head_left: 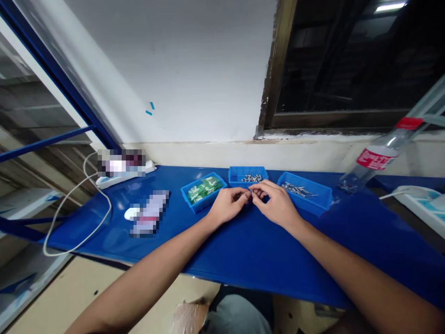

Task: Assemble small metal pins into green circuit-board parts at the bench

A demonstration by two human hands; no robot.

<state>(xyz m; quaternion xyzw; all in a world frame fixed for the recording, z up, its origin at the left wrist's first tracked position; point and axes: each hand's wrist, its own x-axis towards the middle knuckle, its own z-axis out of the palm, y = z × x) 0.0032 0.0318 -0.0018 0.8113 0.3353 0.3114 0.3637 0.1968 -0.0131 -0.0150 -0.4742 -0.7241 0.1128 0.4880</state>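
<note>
My left hand (230, 202) and my right hand (271, 199) meet fingertip to fingertip over the front of the middle blue bin (238, 173). Both are closed in a pinch around something small, mostly hidden by the fingers; a bit of it looks metallic. Short shiny metal pieces (252, 178) lie in that middle bin. To the left, another blue bin (195, 209) holds green and clear small pieces (204, 188). Long thin metal screws or pins (297, 189) lie in the right blue bin (320, 200), just beyond my right hand.
A blue tabletop (243, 255) carries everything. On the right stands a tilted-looking clear bottle (375, 160) with a red cap, near a white power strip (424, 206). At left are a blurred-out flat item (151, 215), a white oval object (132, 214) and a looping white cable (109, 199).
</note>
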